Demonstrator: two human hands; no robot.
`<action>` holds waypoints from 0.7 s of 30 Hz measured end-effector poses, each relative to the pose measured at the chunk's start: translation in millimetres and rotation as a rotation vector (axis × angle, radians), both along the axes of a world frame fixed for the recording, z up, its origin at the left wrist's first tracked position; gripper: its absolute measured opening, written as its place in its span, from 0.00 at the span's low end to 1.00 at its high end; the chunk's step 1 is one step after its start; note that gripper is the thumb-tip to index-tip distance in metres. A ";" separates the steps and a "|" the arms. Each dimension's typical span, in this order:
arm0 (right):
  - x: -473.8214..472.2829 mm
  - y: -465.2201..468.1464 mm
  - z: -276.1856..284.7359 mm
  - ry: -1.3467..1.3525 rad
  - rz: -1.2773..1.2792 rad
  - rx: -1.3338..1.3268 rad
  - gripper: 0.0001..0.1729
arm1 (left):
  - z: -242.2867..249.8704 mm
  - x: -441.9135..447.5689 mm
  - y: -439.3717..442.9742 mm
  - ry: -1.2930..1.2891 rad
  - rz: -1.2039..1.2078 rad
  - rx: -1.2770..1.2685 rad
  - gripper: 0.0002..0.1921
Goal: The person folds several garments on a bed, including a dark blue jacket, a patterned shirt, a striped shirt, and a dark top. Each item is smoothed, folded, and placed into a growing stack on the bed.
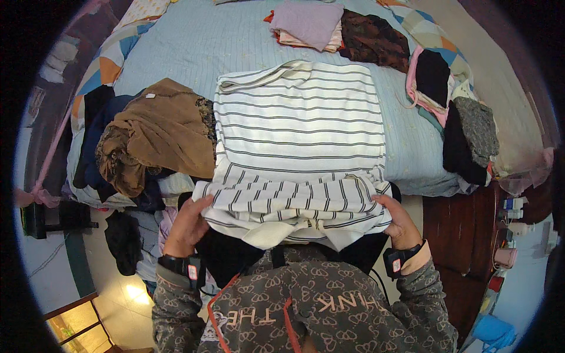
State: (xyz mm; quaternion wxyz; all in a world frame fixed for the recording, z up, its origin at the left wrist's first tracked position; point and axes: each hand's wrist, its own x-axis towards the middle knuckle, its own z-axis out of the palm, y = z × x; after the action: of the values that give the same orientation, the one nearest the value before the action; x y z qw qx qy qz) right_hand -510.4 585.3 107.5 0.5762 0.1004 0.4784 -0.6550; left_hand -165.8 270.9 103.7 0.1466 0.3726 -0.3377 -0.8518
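A white shirt with dark stripes (300, 119) lies partly on the bed, its near end gathered in folds over my lap. My left hand (190, 225) grips the left side of the gathered part, thumb on top and fingers under the cloth. On the opposite side my right hand (399, 220) holds the matching edge the same way. A pale collar-like flap hangs at the near side, between the hands. Against the shirt's left side rests a crumpled brown garment (172, 128) with dark lacy trim.
The bed (185, 48) has a light blue quilted cover. Folded clothes (309, 24) and a dark brown garment (375, 39) lie at the back. More clothes (430, 79) line the right side. Dark wooden furniture (459, 234) stands at right; other clothes (123, 242) hang low at left.
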 end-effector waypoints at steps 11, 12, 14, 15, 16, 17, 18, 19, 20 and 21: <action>-76.3 -102.1 20.5 0.700 0.598 0.346 0.23 | -32.5 -105.3 -46.2 -0.169 0.049 -0.201 0.18; -89.2 -120.0 29.6 1.118 0.905 0.541 0.22 | -37.7 -108.9 -48.7 -0.199 0.022 -0.259 0.18; -109.4 -161.1 47.1 1.700 1.107 0.720 0.21 | -47.8 -113.8 -49.6 -0.236 0.059 -0.280 0.17; -113.6 -181.1 53.4 1.845 1.004 0.734 0.21 | -50.8 -113.2 -50.1 -0.247 0.068 -0.287 0.17; -116.3 -203.3 57.7 1.808 0.914 0.459 0.21 | -52.8 -110.9 -49.7 -0.219 0.054 -0.285 0.17; -114.5 -225.7 57.6 1.746 0.823 0.245 0.20 | -53.3 -108.7 -49.8 -0.206 0.042 -0.285 0.16; -107.0 -247.7 50.7 1.686 0.878 0.102 0.20 | -53.2 -105.7 -48.8 -0.140 0.044 -0.284 0.16; -97.9 -268.1 41.7 1.613 0.926 -0.058 0.19 | -52.3 -104.4 -49.1 -0.172 0.021 -0.257 0.16; -87.9 -287.2 29.7 1.661 1.012 -0.128 0.19 | -51.5 -103.7 -49.4 -0.179 0.010 -0.241 0.16; -78.5 -305.0 16.5 1.693 1.102 -0.253 0.18 | -50.4 -103.4 -50.0 -0.188 0.000 -0.222 0.16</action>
State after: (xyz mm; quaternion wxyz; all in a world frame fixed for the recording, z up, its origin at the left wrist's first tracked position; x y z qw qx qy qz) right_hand -588.9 280.2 124.0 0.2762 -0.6922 0.6360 -0.2003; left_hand -269.3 220.9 53.4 0.1547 0.4320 -0.4422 -0.7707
